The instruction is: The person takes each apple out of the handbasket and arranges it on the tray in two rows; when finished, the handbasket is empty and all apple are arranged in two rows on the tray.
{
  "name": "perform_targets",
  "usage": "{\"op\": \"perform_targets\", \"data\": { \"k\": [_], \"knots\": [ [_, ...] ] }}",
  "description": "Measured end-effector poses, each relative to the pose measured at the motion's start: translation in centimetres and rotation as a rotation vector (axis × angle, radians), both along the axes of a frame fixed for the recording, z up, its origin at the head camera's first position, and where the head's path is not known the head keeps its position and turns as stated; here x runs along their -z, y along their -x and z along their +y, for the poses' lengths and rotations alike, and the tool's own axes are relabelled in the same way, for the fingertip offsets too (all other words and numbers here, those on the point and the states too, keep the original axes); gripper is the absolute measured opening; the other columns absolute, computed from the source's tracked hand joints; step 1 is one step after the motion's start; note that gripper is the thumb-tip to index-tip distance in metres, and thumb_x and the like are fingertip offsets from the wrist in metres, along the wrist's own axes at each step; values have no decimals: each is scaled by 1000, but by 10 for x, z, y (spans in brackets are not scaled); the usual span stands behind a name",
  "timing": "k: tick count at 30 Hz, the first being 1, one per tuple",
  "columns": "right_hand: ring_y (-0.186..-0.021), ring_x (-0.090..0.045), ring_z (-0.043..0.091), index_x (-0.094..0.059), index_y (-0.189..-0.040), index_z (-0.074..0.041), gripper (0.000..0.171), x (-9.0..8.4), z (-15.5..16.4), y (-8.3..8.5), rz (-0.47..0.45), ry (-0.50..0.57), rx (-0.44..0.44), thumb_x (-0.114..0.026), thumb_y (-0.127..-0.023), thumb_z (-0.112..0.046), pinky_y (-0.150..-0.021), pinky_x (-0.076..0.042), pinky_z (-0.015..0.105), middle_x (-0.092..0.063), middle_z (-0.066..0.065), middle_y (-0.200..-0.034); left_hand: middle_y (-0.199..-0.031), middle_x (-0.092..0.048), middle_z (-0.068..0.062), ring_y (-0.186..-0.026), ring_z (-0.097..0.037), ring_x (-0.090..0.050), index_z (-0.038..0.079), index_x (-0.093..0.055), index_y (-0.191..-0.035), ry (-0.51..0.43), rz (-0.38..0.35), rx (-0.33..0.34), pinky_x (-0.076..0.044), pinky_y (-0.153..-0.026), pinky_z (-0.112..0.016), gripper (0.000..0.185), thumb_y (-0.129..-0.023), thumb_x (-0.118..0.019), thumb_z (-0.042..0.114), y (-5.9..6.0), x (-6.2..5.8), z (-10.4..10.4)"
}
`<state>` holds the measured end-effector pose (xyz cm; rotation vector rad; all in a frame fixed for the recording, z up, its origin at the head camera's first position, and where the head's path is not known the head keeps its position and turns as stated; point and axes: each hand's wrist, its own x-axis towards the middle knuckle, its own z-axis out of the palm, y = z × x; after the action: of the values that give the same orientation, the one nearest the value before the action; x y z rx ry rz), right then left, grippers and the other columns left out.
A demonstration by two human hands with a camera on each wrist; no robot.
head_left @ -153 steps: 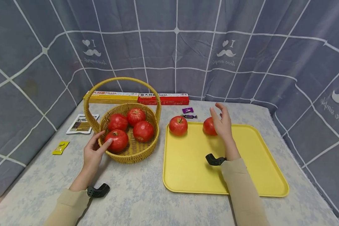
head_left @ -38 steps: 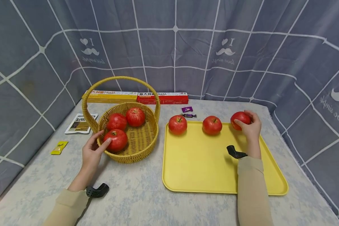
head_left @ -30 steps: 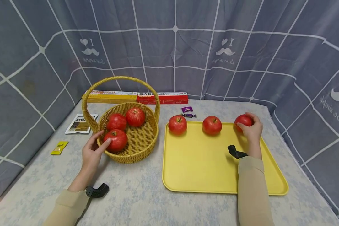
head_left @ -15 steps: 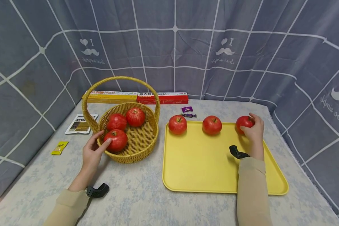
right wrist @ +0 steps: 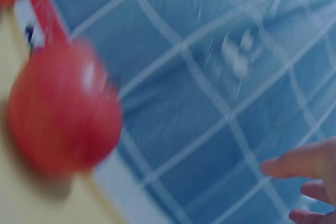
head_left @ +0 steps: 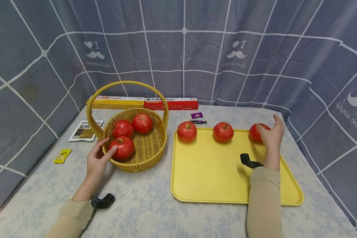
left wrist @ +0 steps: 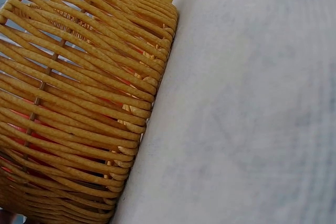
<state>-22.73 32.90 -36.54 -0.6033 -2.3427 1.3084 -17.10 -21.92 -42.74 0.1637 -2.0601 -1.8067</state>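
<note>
My left hand grips the near left rim of the yellow woven basket, its thumb over the rim against a red apple. Two more apples, one at the back and one at the left, lie in the basket. Along the far edge of the yellow tray sit three apples: left, middle and right. Beside the right one my right hand is spread, holding nothing; in the right wrist view a gap separates its fingers from the apple.
A yellow pasta box and a red one stand behind the basket, whose tall handle arches up. Two purple candies lie behind the tray. To the left are a flat packet and a yellow sachet.
An apple from the basket's right side now sits at the tray's far right. My right hand has let go of it, fingers spreading and drawing slightly right. The left hand has stayed put.
</note>
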Motion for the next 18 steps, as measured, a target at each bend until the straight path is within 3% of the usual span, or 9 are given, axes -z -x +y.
{"op": "perform_targets", "data": {
  "k": [5, 9, 14, 18],
  "knots": [
    [-134, -30, 16, -28, -147, -20, 66, -29, -33, -3, 180, 137, -56, -61, -90, -28, -108, -28, 32, -27, -1, -150, -130, -50, -2, -115, -17, -49, 2, -54, -130, -4, -2, 0, -42, -82, -9, 49, -85, -70, 12, 0, 0, 0],
    [-127, -41, 18, -35, -144, -15, 60, -42, -63, -5, 322, 195, -184, -63, -90, -17, -103, -36, 30, -36, 2, -143, -130, -50, -2, -115, -16, -49, 2, -54, -130, -2, -5, -1, -42, -82, -9, 49, -85, -70, 12, 0, 0, 0],
    [-120, -47, 24, -40, -138, -3, 52, -44, -102, -6, 453, 222, -393, -62, -90, -6, -100, -39, 33, -43, 9, -135, -132, -48, -3, -118, -18, -48, 2, -53, -131, 1, -9, 2, -41, -83, -9, 49, -85, -70, 13, -1, 0, 0],
    [-117, -50, 26, -42, -134, 0, 48, -39, -138, -5, 448, 220, -563, -61, -90, -4, -100, -39, 37, -45, 12, -133, -133, -47, -3, -118, -17, -48, 4, -53, -131, 2, -11, 8, -41, -83, -9, 49, -86, -69, 13, -1, -1, 0]
  ]
}}
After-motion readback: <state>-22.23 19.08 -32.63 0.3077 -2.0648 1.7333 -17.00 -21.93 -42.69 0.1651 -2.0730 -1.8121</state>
